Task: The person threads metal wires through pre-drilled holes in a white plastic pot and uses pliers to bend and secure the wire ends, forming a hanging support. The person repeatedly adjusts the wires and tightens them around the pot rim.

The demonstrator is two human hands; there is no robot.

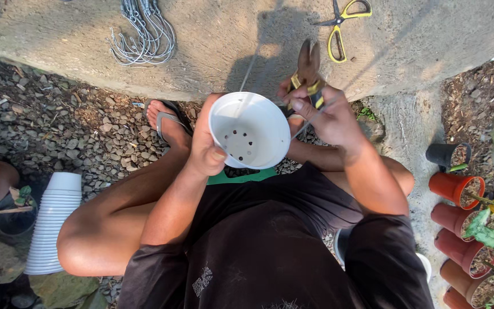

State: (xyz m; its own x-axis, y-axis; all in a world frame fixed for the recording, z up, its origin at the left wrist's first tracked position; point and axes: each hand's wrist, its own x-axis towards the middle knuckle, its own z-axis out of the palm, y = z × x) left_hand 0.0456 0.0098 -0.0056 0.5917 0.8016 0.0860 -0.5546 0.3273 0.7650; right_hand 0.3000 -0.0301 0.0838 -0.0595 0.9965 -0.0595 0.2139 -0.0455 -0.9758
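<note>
While the left hand [207,150] clamps the white pot [250,130] by its rim — light, thin, likely flexible plastic — the right hand [330,117] grips pliers [309,71] closed.

1 view only, head-worn. Looks steeply down from above the seated person's lap, close on the left hand [206,150] and right hand [330,117] at centre. Far edge: concrete slab [218,34]. Left: gravel [70,131]. Right: row of pots [458,229], cut by the frame.
</note>
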